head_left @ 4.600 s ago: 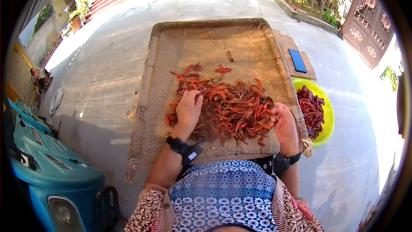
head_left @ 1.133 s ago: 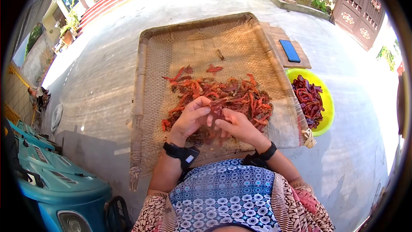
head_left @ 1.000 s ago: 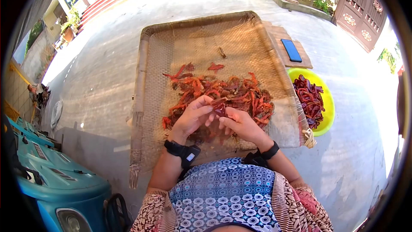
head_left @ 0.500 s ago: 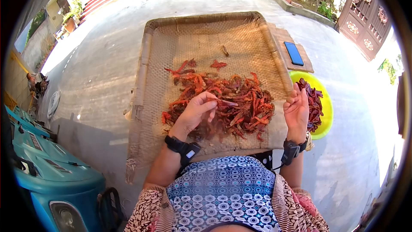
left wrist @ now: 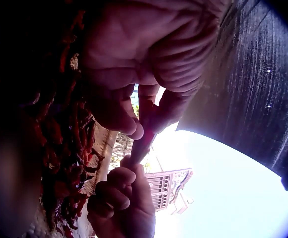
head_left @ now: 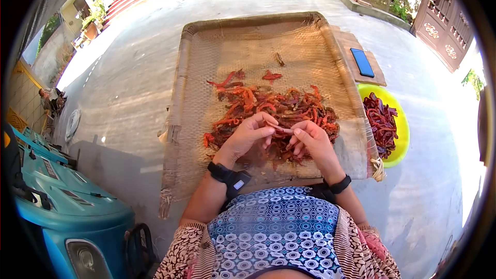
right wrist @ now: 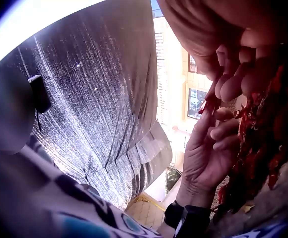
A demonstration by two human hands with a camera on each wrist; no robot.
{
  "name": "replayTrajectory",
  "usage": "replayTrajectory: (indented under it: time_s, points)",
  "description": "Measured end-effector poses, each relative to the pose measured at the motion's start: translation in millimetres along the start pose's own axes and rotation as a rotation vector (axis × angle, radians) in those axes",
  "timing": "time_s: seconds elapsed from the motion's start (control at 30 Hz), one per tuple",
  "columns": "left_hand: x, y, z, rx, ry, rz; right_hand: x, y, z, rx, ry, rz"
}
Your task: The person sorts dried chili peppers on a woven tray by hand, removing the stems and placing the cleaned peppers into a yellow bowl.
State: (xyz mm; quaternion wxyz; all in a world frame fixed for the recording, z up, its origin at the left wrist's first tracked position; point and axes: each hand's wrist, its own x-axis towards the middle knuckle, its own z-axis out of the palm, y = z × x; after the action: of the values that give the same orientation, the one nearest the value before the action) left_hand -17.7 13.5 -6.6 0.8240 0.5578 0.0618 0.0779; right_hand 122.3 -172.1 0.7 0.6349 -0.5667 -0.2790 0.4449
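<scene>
My left hand (head_left: 250, 135) pinches one end of a dried red chili pepper (head_left: 281, 129) between thumb and fingers. At its other end, my right hand (head_left: 313, 144) pinches the same pepper with the thumb against the fingertips. Both hands are over the near part of a heap of dried chili peppers (head_left: 289, 104), which lies on a woven tray (head_left: 248, 20). In the left wrist view the pepper (left wrist: 143, 145) stretches between the two hands. The right wrist view shows its shiny red skin (right wrist: 208, 105) at the fingertips.
Right of the tray stands a yellow-green basin (head_left: 404, 137) holding dark red chili peppers (head_left: 381, 124). A blue phone (head_left: 362, 62) lies on a board (head_left: 378, 76) behind it. A teal vehicle (head_left: 77, 201) is close at the left. One small dried pepper (head_left: 279, 59) lies apart on the tray.
Half a second ago the right hand was up beside the basin with its fingers raised; it has come left to the pepper. The left hand keeps its pinch on it.
</scene>
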Motion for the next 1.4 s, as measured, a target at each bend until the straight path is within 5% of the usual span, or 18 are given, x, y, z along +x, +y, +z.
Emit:
replayTrajectory:
  time_s: [0.4, 0.6, 0.7, 0.73, 0.8, 1.1, 1.4]
  points:
    - [2.2, -9.2, -5.3, -0.173, -0.094, 0.008, -6.4, 1.8, 4.4, 0.036, -0.041, 0.065]
    - [-0.4, 3.4, 7.1, -0.051, 0.205, 0.141, -7.9, -5.3, -29.2, 0.104, 0.124, -0.041]
    - [4.3, -9.4, -10.0, 0.162, 0.378, 0.331, -9.4, -13.4, -72.1, 0.32, 0.287, -0.214]
    - [6.2, -12.3, -13.9, 0.277, 0.551, 0.395, -12.4, -18.1, -86.5, 0.488, 0.366, -0.269]
    - [8.0, -16.5, -16.7, 0.364, 0.605, 0.427, -16.1, -30.6, -103.7, 0.823, 0.514, -0.387]
    - [7.7, -21.3, -4.4, 0.892, 0.438, 0.336, -3.0, 3.3, -48.8, -0.024, 0.245, -0.178]
    - [10.1, -25.7, -10.9, 0.905, 0.481, 0.251, 7.8, 4.7, -17.3, -0.542, 0.299, -0.41]
